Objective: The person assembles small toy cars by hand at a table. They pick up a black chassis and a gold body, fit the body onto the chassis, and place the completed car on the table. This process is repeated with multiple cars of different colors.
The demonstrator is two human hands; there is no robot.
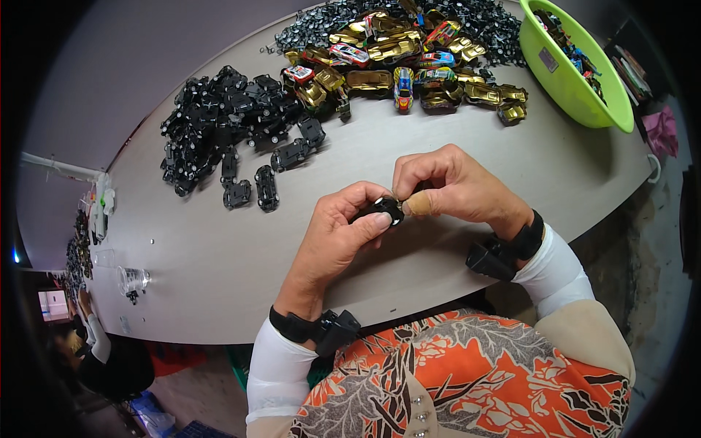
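Above the near part of the table, my left hand [339, 226] is closed round a small black toy car chassis [392, 207], thumb on one side and fingers on the other. Its near end pokes out past my thumb. Right beside it, my right hand [453, 186] pinches at the chassis's end with thumb and forefinger. A tan covering wraps that thumb. Whatever lies between the right fingertips is mostly hidden by them. Beyond my hands are a heap of black car chassis [230, 109] and a cluster of shiny gold toy car bodies [369, 82], some with coloured prints.
Small wheel-and-axle parts [482, 25] are heaped at the far edge. A lime-green basin [613, 109] holding colourful toy cars stands at far right. To the left are a clear plastic cup [133, 279] and, past it, another person [109, 358] at the table.
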